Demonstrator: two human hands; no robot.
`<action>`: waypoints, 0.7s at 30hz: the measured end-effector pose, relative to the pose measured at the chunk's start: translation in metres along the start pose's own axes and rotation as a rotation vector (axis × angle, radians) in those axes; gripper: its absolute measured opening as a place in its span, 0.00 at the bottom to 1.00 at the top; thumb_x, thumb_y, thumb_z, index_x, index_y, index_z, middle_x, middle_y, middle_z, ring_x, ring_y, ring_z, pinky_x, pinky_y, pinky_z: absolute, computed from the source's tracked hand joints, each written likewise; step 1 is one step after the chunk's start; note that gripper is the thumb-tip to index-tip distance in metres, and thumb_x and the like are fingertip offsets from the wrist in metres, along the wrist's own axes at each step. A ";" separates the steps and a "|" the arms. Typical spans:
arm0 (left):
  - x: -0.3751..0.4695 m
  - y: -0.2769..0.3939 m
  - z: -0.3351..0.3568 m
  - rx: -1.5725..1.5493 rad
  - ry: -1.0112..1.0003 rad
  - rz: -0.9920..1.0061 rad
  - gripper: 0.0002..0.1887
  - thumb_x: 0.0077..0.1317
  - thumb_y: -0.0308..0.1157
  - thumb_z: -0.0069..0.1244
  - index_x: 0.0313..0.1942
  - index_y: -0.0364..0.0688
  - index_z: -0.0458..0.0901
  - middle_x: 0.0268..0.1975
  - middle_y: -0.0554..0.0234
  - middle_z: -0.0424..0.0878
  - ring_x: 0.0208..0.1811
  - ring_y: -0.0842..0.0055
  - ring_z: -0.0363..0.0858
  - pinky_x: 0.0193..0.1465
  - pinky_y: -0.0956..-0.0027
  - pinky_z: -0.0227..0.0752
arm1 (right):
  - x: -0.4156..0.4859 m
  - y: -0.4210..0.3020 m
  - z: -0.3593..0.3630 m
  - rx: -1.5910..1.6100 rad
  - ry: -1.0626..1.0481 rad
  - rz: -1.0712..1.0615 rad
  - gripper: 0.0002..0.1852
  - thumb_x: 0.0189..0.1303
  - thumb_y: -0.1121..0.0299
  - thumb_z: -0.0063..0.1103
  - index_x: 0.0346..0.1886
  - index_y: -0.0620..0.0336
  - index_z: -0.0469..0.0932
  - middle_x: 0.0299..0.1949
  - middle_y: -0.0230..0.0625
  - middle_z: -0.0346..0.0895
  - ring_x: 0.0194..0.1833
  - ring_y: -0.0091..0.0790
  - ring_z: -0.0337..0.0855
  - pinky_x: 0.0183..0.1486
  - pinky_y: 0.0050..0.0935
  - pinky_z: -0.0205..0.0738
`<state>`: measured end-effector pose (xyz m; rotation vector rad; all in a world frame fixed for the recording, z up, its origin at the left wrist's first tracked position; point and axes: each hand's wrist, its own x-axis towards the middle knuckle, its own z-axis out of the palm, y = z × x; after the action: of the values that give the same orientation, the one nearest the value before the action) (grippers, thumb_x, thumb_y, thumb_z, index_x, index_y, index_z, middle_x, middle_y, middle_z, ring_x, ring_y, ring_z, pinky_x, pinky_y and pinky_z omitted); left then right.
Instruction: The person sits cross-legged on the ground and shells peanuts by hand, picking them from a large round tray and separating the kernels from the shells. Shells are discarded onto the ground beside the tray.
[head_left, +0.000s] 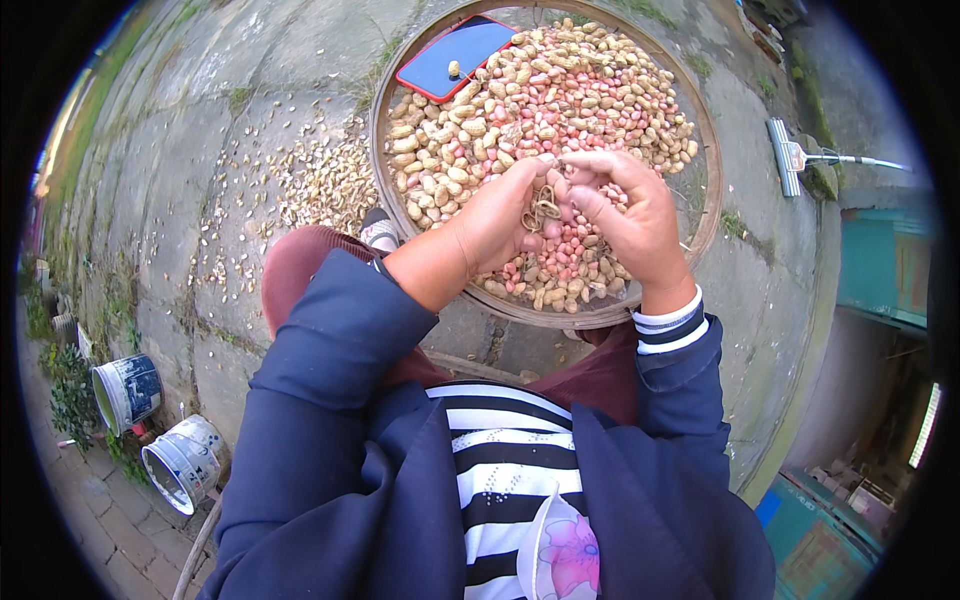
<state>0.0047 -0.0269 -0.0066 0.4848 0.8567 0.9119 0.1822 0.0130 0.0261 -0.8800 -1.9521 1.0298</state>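
A round, wood-rimmed sieve tray (380, 161) rests before me with unshelled peanuts (424, 142) and pink shelled kernels (559, 135) in it. Above its near half, my left hand (499, 214) is cupped, palm turned inward, with opened peanut shell pieces (541, 208) lying in its curled fingers. My right hand (626, 206) is close beside it, thumb and fingers bent towards the left fingertips; whether it pinches a peanut cannot be told. A phone with a red edge (457, 56) lies on the tray's far left part, one peanut on its screen.
Broken peanut shells (322, 176) are scattered over the concrete left of the tray. Two paint-stained buckets (135, 390) lie tipped at the lower left. A mop head (786, 157) is on the ground at the right, near teal cabinets (870, 262). My knees flank the tray's near side.
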 end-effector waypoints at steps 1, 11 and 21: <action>0.004 -0.004 -0.004 -0.018 0.045 -0.035 0.15 0.74 0.45 0.40 0.37 0.46 0.77 0.36 0.66 0.79 0.28 0.83 0.71 0.24 0.80 0.61 | 0.005 0.005 0.002 -0.003 0.042 0.012 0.11 0.63 0.75 0.65 0.48 0.62 0.85 0.38 0.34 0.83 0.38 0.26 0.81 0.45 0.26 0.75; -0.011 0.006 -0.013 -0.083 0.108 0.048 0.09 0.72 0.30 0.42 0.49 0.40 0.75 0.30 0.71 0.73 0.26 0.86 0.68 0.21 0.84 0.54 | 0.046 0.054 0.035 -0.603 0.016 -0.103 0.09 0.56 0.73 0.66 0.41 0.59 0.81 0.38 0.43 0.81 0.45 0.49 0.82 0.50 0.42 0.77; -0.010 0.005 -0.017 0.356 0.008 0.381 0.15 0.82 0.41 0.36 0.48 0.39 0.76 0.24 0.75 0.64 0.22 0.87 0.59 0.24 0.78 0.55 | 0.016 0.019 0.025 0.546 0.019 0.241 0.07 0.70 0.79 0.59 0.48 0.64 0.79 0.47 0.31 0.83 0.47 0.23 0.83 0.54 0.23 0.77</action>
<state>-0.0149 -0.0327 -0.0088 0.9777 0.9560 1.1120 0.1581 0.0255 0.0045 -0.8112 -1.4510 1.5884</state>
